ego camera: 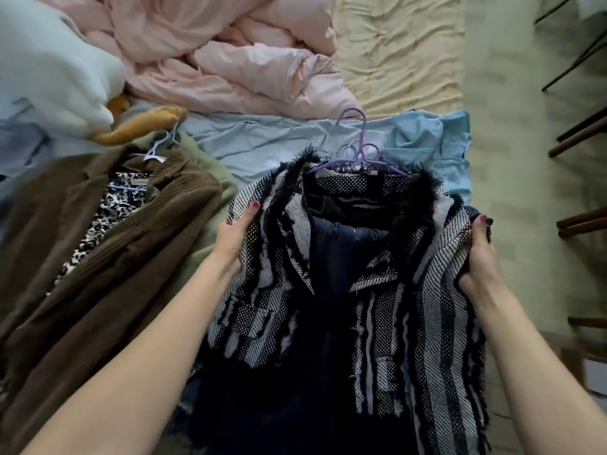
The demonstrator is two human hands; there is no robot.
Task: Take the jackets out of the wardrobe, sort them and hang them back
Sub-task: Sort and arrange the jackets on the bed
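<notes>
A: Head view, centre frame: the striped tweed jacket lies on the bed, left hand and right hand each clenched on a shoulder edge.

B: Risk?

A: I'd say the thin purple hanger could slip out if they tug unevenly.

B: Textures?

A: Coarse weave, frayed black fringe; ribbed brown corduroy jacket at left.

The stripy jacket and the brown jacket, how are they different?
The stripy jacket is black and white with fuzzy edges; the brown jacket is plain ribbed brown. Both hands, left and right, grip the stripy jacket; nothing holds the brown jacket. Both are on hangers, on the bed.
</notes>
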